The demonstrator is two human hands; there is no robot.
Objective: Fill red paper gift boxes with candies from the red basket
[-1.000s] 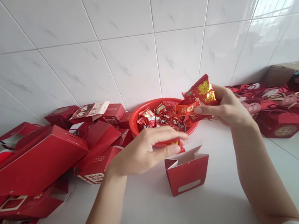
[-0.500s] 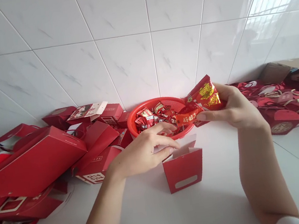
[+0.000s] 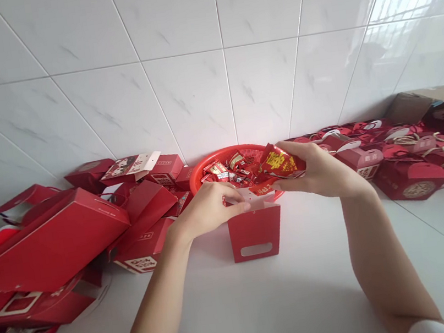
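Note:
A red paper box (image 3: pixel 256 232) stands upright on the white table with its top flaps up. My left hand (image 3: pixel 213 205) is closed on its top left edge, thumb on the near side. My right hand (image 3: pixel 314 168) is just beyond the box's right top corner, closed on a shiny red candy packet (image 3: pixel 279 162) with gold print and a smaller red wrapped candy (image 3: pixel 262 188). The smaller candy is over the box's opening. Behind the box, a red plastic basket (image 3: pixel 196 180) holds wrapped candies (image 3: pixel 216 170), partly hidden by my hands.
Red cardboard boxes (image 3: pixel 53 242) are heaped on the left. Along the wall on the right lie red gift boxes (image 3: pixel 411 177) with twine handles, and a brown carton (image 3: pixel 408 105) behind them. White tiles (image 3: pixel 191 99) rise at the back.
My right hand has moved left and a little down, bringing the packets to the box. My left hand has closed on the box's edge, and the box has shifted left and away from me.

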